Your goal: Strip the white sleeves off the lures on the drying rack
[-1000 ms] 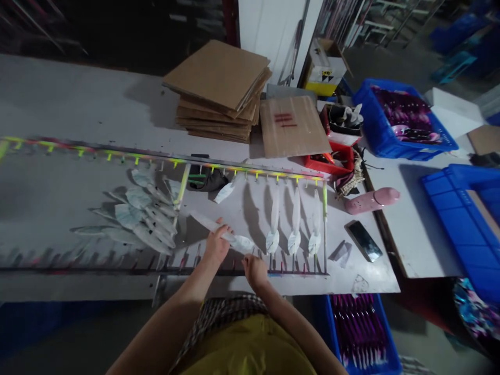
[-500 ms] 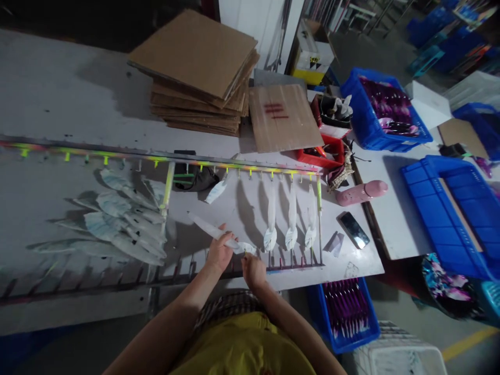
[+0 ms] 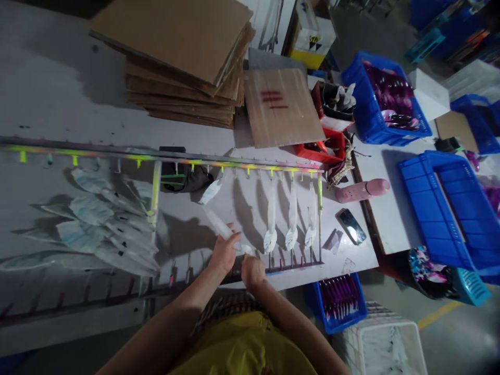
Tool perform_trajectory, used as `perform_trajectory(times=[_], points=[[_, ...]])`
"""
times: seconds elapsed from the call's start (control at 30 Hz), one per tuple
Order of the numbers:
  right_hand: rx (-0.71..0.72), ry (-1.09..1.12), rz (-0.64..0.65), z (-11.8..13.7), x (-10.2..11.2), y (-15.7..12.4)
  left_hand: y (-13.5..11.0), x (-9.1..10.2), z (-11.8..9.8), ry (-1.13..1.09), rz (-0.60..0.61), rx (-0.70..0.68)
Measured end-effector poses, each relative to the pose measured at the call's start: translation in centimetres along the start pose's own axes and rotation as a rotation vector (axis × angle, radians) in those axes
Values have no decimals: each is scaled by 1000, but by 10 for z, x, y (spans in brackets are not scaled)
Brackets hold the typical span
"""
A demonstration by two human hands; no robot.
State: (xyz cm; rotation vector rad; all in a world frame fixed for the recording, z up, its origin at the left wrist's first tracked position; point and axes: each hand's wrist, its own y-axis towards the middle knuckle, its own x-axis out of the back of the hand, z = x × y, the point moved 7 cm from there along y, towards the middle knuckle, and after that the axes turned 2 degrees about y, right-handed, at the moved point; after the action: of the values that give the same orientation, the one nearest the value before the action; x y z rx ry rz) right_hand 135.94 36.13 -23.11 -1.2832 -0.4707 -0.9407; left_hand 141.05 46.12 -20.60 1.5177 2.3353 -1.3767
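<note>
My left hand point(image 3: 224, 255) grips a long white feather point(image 3: 219, 226) near its wide end, and the narrow part points up and away. My right hand point(image 3: 253, 272) is just beside it, with its fingers bunched at the feather's lower tip point(image 3: 247, 250). The fingertips are partly hidden, so I cannot tell whether they hold it. To the right, several white feathers point(image 3: 271, 221) hang from a neon-painted metal hook rail point(image 3: 238, 164). Below them runs a dark lower rail point(image 3: 297, 269). More pale feathers point(image 3: 89, 224) lie at the left on the grey table point(image 3: 50, 99).
Stacked cardboard sheets point(image 3: 175, 62) and a red-marked cardboard sheet point(image 3: 281, 99) stand behind the rail. A red tray point(image 3: 320, 149), pink bottle-shaped object point(image 3: 361, 190) and phone point(image 3: 350, 226) lie right. Blue crates point(image 3: 385, 99) hold purple items; another point(image 3: 339, 297) sits below the table edge.
The whole view has shifted up and left. My left hand has turned the feather, so its narrow end now points more steeply up. My right hand stays at the feather's lower tip.
</note>
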Motion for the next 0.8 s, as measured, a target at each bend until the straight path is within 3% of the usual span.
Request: perform_trajectory(times=[0.13,0.3,0.5,0.63,0.8], points=[[-4,-26,33,4,2,3,5,-11,1,95,21,-2],[-7,29,31,0,0,-1,32,-27,1,419,126,-31],[23,537,-225,-32,-6,-3,69,-42,-3,579,123,-78],[10,764,-246,-42,-14,2,77,-57,-1,639,174,-66],[-3,809,-238,-40,-12,3,79,-63,5,712,233,-48]])
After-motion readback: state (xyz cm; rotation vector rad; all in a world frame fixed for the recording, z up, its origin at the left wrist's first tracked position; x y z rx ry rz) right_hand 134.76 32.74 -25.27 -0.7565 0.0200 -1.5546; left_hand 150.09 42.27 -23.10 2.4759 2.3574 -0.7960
